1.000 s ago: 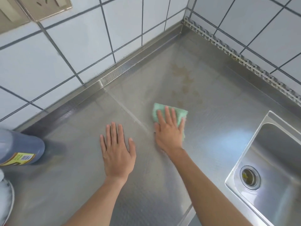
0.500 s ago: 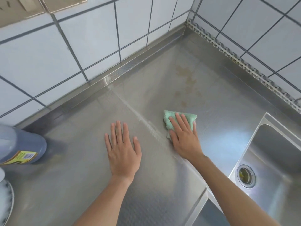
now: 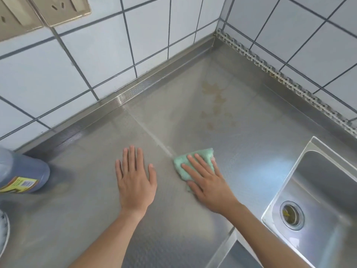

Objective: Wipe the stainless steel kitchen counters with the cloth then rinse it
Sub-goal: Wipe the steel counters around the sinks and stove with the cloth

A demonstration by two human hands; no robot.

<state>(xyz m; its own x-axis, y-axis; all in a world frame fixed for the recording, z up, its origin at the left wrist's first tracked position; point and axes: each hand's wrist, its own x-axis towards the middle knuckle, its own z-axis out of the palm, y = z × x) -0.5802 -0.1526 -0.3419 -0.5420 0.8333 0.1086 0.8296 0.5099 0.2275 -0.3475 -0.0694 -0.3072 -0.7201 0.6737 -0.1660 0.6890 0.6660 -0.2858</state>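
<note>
A folded green cloth [image 3: 201, 154] lies on the stainless steel counter [image 3: 260, 144], pressed flat under my right hand [image 3: 207, 181], whose fingers spread over it. My left hand [image 3: 135, 181] rests palm down on the counter just left of it, fingers apart and holding nothing. Brownish stains [image 3: 214, 97] mark the counter farther back toward the corner. A pale seam line [image 3: 146, 130] runs diagonally from the back wall to the cloth. The steel sink [image 3: 316, 190] with its drain [image 3: 291, 214] is set into the counter at the right.
A dark bottle with a yellow label [image 3: 21, 173] stands at the left edge, and a white rim [image 3: 4, 231] shows below it. White tiled walls meet in the far corner. Beige sockets [image 3: 63, 8] sit on the left wall. The counter's front edge [image 3: 228, 242] is near my right forearm.
My right hand slid the cloth toward me and rightward, then a little back left along the seam, turning its fingers to the left. My left hand stayed flat in place.
</note>
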